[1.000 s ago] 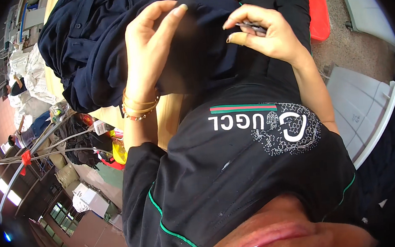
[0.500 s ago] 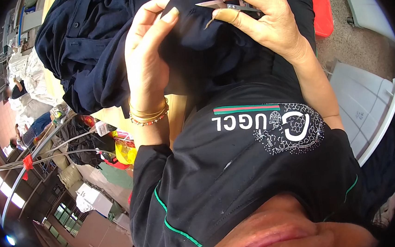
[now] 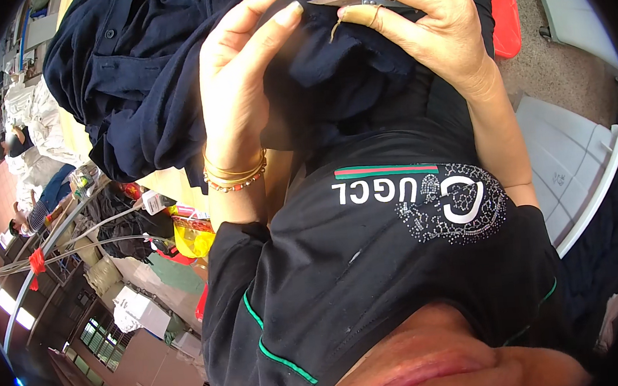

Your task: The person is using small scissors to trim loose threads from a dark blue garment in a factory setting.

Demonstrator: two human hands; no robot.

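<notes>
A dark navy garment (image 3: pixel 148 89) with buttons lies bunched over the table and my lap. At its upper middle, my left hand (image 3: pixel 238 75) is closed, pinching the cloth between thumb and fingers. My right hand (image 3: pixel 441 30) is wrapped round a pair of thread snips (image 3: pixel 335 0), whose pointed blades stand apart beside my left fingertips. A tan wrap covers my right thumb, with a loose end hanging from it. Part of the snips' handle is hidden behind the fingers, and the cloth between the blades is too dark to make out.
Pale wooden table (image 3: pixel 177 181) shows under the garment. A red plastic piece (image 3: pixel 504 14) and a whitish panel (image 3: pixel 564 165) stand to the right. Left of me are a yellow item (image 3: pixel 194 240), a white box (image 3: pixel 144 312) and white cloth heaps (image 3: pixel 30 110). Two people are farther off.
My left hand has moved slightly right, its thumb now nearer the blades. My right hand and the snips have shifted a little up and right. The garment's left part has slid slightly left.
</notes>
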